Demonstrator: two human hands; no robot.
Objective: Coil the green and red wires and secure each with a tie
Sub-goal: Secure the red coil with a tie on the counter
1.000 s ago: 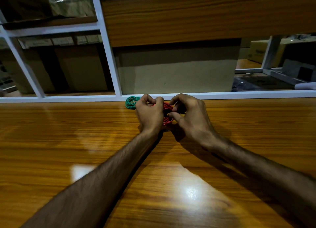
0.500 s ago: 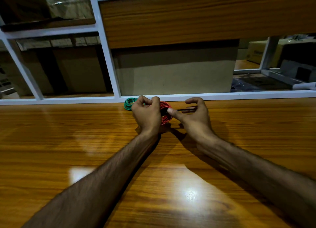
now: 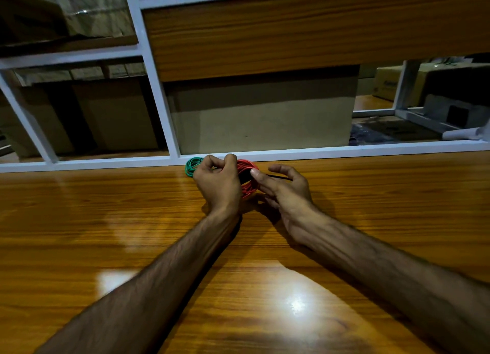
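Red wire [image 3: 248,180], wound into a round coil, sits at the far edge of the shiny wooden table [image 3: 106,221], right by the white frame [image 3: 344,150] of the shelves. The left hand [image 3: 218,185] has its fingers curled tight round the left side of the red coil and holds it up on its edge. The right hand [image 3: 285,187] is just beside it, pinching a thin black tie [image 3: 278,177] between the thumb and first finger, close against the red coil. The tie sticks out to the right, under the other fingers, which are bent loosely. Behind the left hand lies the green wire [image 3: 191,165], also in a coil, flat on the table and touching the white frame. Brown cardboard boxes [image 3: 262,117] stand on the shelf behind.
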